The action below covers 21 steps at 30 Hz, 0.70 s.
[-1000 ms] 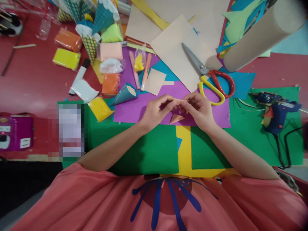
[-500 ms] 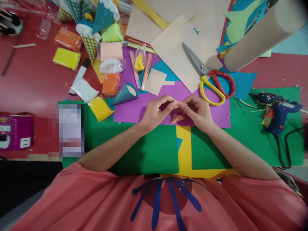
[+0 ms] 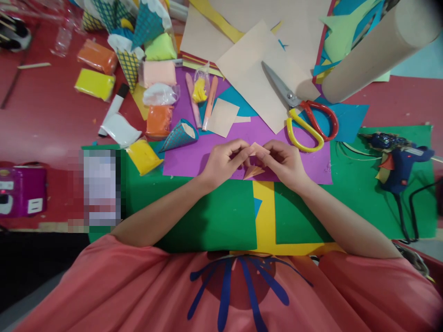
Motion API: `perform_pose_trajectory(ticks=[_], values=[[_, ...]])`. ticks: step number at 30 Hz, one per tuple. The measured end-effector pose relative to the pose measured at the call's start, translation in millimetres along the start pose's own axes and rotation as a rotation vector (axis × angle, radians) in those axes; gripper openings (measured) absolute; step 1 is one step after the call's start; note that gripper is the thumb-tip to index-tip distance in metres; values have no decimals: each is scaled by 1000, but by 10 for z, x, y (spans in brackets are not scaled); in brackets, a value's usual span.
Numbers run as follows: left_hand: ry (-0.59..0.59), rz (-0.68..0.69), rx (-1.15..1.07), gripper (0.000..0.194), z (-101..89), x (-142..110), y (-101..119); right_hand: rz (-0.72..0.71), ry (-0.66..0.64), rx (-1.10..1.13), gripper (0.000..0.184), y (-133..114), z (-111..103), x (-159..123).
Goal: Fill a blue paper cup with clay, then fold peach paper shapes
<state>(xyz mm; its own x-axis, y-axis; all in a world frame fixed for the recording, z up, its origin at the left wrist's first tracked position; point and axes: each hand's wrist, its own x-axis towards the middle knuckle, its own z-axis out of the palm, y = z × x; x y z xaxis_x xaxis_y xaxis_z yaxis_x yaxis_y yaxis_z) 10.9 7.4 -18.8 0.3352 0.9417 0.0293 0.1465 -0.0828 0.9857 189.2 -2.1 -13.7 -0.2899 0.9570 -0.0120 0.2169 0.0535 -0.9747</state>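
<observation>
A small peach piece of paper (image 3: 259,148) is pinched between both my hands, above the purple sheet (image 3: 187,161). My left hand (image 3: 226,161) grips its left edge with thumb and forefinger. On the other side, my right hand (image 3: 284,161) holds it the same way. Just below my fingers lies a peach folded paper fan (image 3: 254,172). Scissors (image 3: 294,103) with one yellow and one red handle rest beyond my right hand. Left of my left hand lies a small blue patterned cone (image 3: 180,134), and a peach paper square (image 3: 224,117) is farther back.
Wrapped clay packs (image 3: 159,121) and decorated cones (image 3: 128,60) crowd the back left. A blue glue gun (image 3: 401,168) with a cord stands at right on a green sheet (image 3: 353,207). A large cardboard tube (image 3: 377,50) leans at the back right. A blurred-out rectangle (image 3: 100,189) sits left.
The peach paper between my fingers has tilted, so more of its face shows as a pointed shape. Both hands stay in nearly the same place.
</observation>
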Motion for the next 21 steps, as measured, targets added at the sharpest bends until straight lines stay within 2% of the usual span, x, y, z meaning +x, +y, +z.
perform_pose_trajectory(ticks=[5,12,18,21], values=[[18,-22,-52,42,-6,1,3,17,-7,87,38,-12,-13,17],[-71,-44,-183,40,-4,22,13,102,-26,270,37,-32,-44,42],[-27,-107,-253,43,-7,30,16,138,-74,419,38,-8,-23,53],[72,-104,-245,44,-6,52,12,127,-49,373,37,-6,-29,51]])
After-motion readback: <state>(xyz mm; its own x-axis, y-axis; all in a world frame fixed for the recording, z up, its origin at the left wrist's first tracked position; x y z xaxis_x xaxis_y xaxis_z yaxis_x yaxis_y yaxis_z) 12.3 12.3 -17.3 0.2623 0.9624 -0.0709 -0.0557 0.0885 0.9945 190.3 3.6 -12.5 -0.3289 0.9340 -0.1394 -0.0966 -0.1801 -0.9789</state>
